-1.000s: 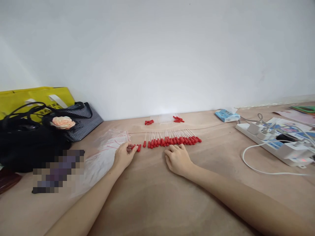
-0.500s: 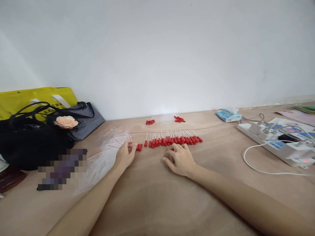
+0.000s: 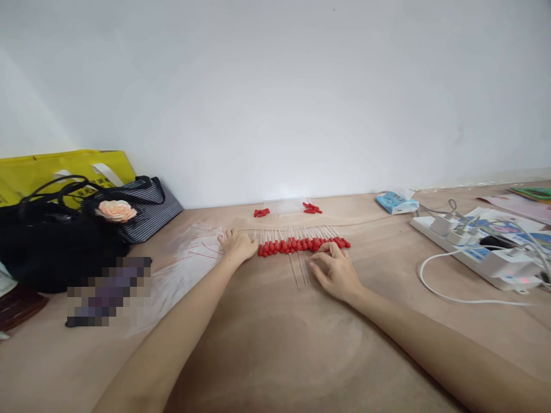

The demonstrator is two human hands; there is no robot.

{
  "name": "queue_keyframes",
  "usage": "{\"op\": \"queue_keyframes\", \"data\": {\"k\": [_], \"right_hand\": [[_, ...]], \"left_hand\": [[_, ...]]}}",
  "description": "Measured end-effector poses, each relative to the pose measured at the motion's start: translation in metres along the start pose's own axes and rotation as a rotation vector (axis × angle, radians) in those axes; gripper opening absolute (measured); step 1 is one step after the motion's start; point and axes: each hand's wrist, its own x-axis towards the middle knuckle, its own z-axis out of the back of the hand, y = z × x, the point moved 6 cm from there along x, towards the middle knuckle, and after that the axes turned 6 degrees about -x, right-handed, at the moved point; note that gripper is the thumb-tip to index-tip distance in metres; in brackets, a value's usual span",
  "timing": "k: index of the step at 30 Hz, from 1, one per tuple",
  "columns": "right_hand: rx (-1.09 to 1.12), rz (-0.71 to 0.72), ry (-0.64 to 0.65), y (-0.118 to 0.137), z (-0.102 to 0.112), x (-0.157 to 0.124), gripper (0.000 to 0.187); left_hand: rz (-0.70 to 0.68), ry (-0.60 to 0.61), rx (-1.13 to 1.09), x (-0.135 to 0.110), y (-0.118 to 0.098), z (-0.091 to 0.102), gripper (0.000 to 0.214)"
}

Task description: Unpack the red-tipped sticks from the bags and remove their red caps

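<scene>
A long row of droppers with red bulbs (image 3: 284, 246) lies on the brown table (image 3: 275, 355), right in front of the person. Most of their thin see-through stems point away toward the wall (image 3: 275, 103), but a few thin stems (image 3: 294, 269) point back toward the person. The left hand (image 3: 238, 245) is at the left end of the row, with its fingers spread out by the edge of the clear plastic bags (image 3: 176, 289) with red lines. The right hand (image 3: 338, 272) is near the right part of the row, just beside those few stems. Its thumb and pointing finger are bent close together, but I cannot tell if they pinch anything. Farther back, near the wall, are two little bunches of red bulbs, one left (image 3: 261, 213) and one right (image 3: 312, 208). A blue tissue pack (image 3: 394, 202) and a white power strip (image 3: 445, 236) full of plugs sit off to the right.
</scene>
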Motion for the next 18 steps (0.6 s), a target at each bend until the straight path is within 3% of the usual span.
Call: {"op": "queue_keyframes", "data": {"k": [4, 6, 9, 11, 12, 18], "right_hand": [[-0.001, 0.012, 0.027, 0.004, -0.004, 0.0, 0.015], [0.004, 0.01, 0.031, 0.004, -0.004, 0.0, 0.015], [0.01, 0.01, 0.017, 0.003, -0.003, 0.0, 0.014], [0.011, 0.024, -0.012, 0.003, -0.001, 0.0, 0.018], [0.014, 0.037, -0.032, 0.004, 0.0, 0.0, 0.021], [0.046, 0.229, -0.073, 0.025, 0.007, -0.001, 0.036]], "left_hand": [[-0.003, 0.018, 0.03, 0.01, -0.008, -0.001, 0.027], [-0.019, -0.007, 0.044, 0.008, -0.012, 0.008, 0.026], [-0.119, -0.138, 0.066, -0.007, -0.019, 0.033, 0.025], [-0.338, -0.266, 0.061, -0.029, -0.029, 0.049, 0.022], [-0.46, -0.275, 0.039, -0.043, -0.034, 0.051, 0.021], [-0.926, -0.256, -0.099, -0.114, -0.049, 0.034, 0.022]]}}
